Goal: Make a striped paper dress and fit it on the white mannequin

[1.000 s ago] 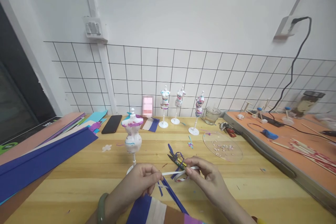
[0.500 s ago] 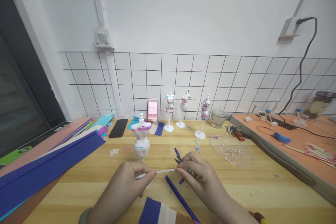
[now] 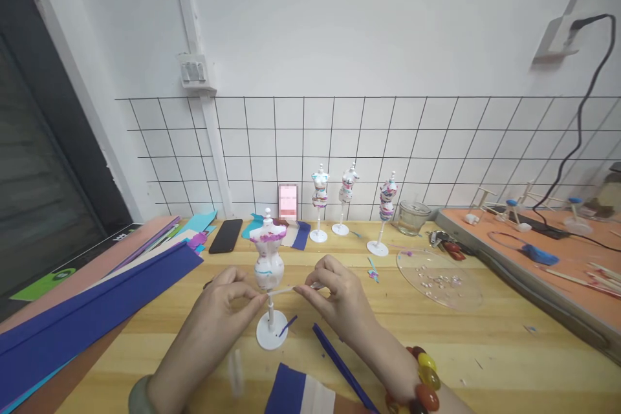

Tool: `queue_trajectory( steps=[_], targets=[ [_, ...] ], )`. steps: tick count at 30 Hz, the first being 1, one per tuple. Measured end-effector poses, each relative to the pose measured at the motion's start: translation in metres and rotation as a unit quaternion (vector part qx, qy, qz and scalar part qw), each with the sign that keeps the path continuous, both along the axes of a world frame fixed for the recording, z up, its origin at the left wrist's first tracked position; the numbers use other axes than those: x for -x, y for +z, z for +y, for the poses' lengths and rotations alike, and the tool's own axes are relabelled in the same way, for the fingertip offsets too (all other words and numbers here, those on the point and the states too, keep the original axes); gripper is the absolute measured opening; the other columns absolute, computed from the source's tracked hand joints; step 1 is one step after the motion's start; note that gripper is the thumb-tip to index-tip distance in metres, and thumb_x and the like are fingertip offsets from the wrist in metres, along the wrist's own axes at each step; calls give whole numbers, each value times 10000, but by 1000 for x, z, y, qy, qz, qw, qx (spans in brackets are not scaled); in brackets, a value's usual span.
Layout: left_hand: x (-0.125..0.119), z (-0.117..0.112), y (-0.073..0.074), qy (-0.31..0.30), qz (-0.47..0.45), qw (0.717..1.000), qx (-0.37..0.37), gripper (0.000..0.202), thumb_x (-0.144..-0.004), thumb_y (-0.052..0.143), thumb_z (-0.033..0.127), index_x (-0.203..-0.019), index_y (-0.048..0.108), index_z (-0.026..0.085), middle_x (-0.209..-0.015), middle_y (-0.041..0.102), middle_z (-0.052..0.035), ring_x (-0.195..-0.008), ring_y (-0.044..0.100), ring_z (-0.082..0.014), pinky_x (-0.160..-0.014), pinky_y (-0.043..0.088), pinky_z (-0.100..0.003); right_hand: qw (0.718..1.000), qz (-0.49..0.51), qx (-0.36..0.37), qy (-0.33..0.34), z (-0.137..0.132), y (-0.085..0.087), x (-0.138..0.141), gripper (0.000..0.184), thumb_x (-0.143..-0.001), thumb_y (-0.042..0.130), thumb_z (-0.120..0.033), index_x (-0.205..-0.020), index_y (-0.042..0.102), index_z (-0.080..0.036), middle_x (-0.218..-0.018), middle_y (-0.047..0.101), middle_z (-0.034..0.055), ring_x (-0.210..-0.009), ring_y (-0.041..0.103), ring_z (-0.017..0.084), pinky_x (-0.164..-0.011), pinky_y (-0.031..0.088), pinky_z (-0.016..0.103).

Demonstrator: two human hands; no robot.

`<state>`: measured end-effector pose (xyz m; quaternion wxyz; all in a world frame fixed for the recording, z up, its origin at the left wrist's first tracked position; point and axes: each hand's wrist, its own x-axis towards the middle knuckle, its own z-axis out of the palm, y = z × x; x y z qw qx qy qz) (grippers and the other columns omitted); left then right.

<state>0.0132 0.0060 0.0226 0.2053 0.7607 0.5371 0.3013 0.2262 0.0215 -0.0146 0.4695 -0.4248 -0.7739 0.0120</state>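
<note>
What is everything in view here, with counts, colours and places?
near mannequin: 1, white with purple and blue marks, on its stand between the hands
white strip: 1, white, level with the torso's lower edge
back mannequins: 3, white with coloured marks, by the tiled wall
phone: 1, black, back left
paper sheets: several, mostly dark blue, left
blue strip: 1, dark blue, front
glass jar: 1, clear, back right
clear plate: 1, transparent, holds small beads, right
orange board: 1, far right
table: 1, light wood
left hand: pinches the strip's left end
right hand: pinches its right end
</note>
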Motion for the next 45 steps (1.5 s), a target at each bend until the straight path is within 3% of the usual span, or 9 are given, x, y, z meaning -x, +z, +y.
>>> queue_trajectory(
  steps=[3, 5, 14, 27, 45],
  targets=[
    [0, 1, 0, 0, 20, 999, -28, 291, -807, 493, 417, -631, 643, 240, -1087, 521, -50, -1103, 440, -268, -950, 307, -402, 1000, 3, 1, 3, 2, -4, 1, 207, -835, 566, -340, -696, 615, -195, -684, 530, 12, -607, 513, 137, -553, 388, 250],
    [-1, 1, 1, -15, 18, 999, -36, 293, -821, 479, 390, -607, 593, 226, -1130, 502, -44, -1126, 427, -258, -956, 306, -386, 1000, 6, 4, 0, 2, -6, 1, 203, -838, 565, -334, -700, 608, -191, -687, 527, 13, -610, 508, 139, -557, 389, 251],
    [2, 8, -2, -76, -35, 996, -21, 269, -843, 463, 318, -598, 497, 212, -1024, 569, -33, -1005, 528, -211, -889, 369, -318, 1000, 23, 6, 3, 3, -8, 3, 184, -833, 576, -320, -704, 600, -191, -685, 538, 14, -621, 507, 144, -572, 393, 260],
    [4, 13, -6, -77, -70, 993, -50, 241, -823, 487, 292, -597, 512, 212, -908, 644, -30, -888, 577, -210, -777, 410, -286, 1000, 29, -1, -10, 3, -10, 6, 205, -843, 557, -340, -708, 609, -194, -701, 547, 28, -630, 516, 156, -563, 397, 263],
    [4, 14, -7, -97, -71, 992, -33, 260, -837, 470, 291, -590, 483, 212, -853, 622, -15, -839, 580, -189, -761, 405, -269, 999, 33, 28, -15, 4, -11, 7, 184, -840, 569, -312, -702, 614, -199, -721, 561, 33, -642, 526, 159, -568, 405, 263]
  ],
)
